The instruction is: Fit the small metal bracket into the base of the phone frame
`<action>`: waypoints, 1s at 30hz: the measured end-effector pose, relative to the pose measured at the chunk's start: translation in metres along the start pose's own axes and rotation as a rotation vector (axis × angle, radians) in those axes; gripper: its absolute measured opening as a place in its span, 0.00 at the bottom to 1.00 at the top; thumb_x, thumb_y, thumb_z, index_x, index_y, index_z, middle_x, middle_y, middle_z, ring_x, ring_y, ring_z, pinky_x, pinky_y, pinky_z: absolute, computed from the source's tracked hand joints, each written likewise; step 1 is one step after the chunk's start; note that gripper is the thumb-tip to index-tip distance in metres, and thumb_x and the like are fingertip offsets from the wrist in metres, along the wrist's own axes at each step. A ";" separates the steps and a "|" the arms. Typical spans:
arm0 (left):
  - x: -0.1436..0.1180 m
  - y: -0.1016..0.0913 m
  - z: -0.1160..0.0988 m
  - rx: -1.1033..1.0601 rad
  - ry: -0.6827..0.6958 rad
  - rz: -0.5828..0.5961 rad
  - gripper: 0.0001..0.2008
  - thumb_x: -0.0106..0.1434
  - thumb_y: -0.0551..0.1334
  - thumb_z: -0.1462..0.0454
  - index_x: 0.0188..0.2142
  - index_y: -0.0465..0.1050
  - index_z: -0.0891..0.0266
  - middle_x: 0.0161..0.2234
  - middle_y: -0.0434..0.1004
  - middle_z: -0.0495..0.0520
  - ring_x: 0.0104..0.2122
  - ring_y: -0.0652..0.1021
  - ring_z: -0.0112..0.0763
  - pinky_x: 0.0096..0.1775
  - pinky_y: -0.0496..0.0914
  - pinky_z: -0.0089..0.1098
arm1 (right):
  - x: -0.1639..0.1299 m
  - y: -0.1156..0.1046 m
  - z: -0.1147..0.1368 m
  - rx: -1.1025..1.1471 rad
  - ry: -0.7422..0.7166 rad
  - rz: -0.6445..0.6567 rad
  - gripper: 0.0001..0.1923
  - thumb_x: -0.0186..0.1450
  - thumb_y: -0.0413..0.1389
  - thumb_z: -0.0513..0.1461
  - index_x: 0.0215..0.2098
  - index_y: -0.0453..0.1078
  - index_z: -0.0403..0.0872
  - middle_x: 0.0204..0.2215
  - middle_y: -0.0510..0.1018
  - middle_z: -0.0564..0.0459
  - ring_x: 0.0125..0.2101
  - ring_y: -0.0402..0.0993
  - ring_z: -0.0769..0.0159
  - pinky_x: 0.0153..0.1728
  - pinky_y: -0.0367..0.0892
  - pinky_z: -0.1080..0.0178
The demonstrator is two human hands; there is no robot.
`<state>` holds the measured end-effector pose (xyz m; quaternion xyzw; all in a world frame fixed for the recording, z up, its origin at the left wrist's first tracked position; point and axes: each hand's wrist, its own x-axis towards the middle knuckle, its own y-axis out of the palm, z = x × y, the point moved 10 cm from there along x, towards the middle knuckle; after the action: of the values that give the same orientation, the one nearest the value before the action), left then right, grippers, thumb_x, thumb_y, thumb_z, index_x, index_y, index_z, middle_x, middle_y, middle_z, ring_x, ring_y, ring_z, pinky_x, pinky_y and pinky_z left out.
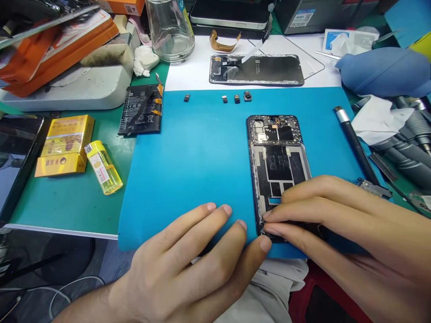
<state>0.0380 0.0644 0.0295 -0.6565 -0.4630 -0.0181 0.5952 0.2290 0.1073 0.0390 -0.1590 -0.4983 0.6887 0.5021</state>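
Fingers of the right hand (pixel 340 224) press together on the bottom edge of the opened phone frame (pixel 278 157), which lies on the blue mat (pixel 202 157), while the left hand (pixel 188 264) rests flat beside it, fingers slightly spread, thumb tip touching the frame's lower corner. Past the mat's far edge lies the detached screen panel (pixel 257 69), left of it the battery (pixel 141 110), and four small camera modules (pixel 236 98) sit in a row on the mat

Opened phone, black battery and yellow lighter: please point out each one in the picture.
opened phone (pixel 278 154): head view, on the bare inner frame above the fingers.
black battery (pixel 141 110): head view, on the middle of its printed face.
yellow lighter (pixel 103 168): head view, on its clear yellow body.
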 end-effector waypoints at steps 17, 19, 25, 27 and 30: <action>-0.004 0.003 -0.002 0.031 0.018 -0.010 0.16 0.90 0.75 0.65 0.72 0.90 0.53 0.62 0.92 0.41 0.69 0.86 0.31 0.88 0.74 0.38 | -0.053 -0.008 -0.041 0.060 0.219 -0.187 0.16 0.80 0.77 0.61 0.54 0.93 0.64 0.46 0.89 0.49 0.50 0.92 0.47 0.44 0.92 0.55; -0.003 0.004 0.003 0.022 -0.016 0.010 0.16 0.91 0.74 0.66 0.72 0.89 0.52 0.63 0.93 0.39 0.70 0.86 0.32 0.88 0.73 0.39 | -0.083 -0.011 -0.053 0.041 0.252 -0.258 0.20 0.76 0.78 0.65 0.52 0.93 0.63 0.44 0.87 0.47 0.50 0.91 0.43 0.43 0.91 0.53; 0.006 0.003 0.007 -0.043 -0.081 0.029 0.11 0.91 0.74 0.65 0.67 0.89 0.49 0.61 0.96 0.35 0.67 0.86 0.25 0.86 0.72 0.32 | -0.144 -0.013 -0.076 -0.028 0.258 -0.318 0.23 0.75 0.76 0.68 0.50 0.92 0.64 0.42 0.85 0.46 0.51 0.89 0.41 0.44 0.91 0.50; 0.010 0.001 0.009 -0.059 -0.099 0.028 0.10 0.94 0.70 0.64 0.65 0.89 0.48 0.60 0.97 0.34 0.66 0.86 0.23 0.86 0.70 0.31 | -0.152 -0.015 -0.077 -0.052 0.251 -0.325 0.23 0.75 0.76 0.68 0.51 0.93 0.64 0.43 0.86 0.46 0.52 0.89 0.41 0.44 0.91 0.50; 0.013 0.001 0.011 -0.074 -0.114 0.054 0.10 0.97 0.66 0.64 0.65 0.88 0.48 0.60 0.97 0.34 0.67 0.86 0.23 0.85 0.69 0.29 | -0.146 -0.021 -0.072 -0.088 0.245 -0.342 0.22 0.76 0.76 0.68 0.54 0.93 0.66 0.43 0.87 0.47 0.52 0.90 0.41 0.44 0.90 0.49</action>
<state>0.0405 0.0811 0.0335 -0.6904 -0.4774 0.0182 0.5432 0.3569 0.0207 -0.0173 -0.1765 -0.4831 0.5466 0.6609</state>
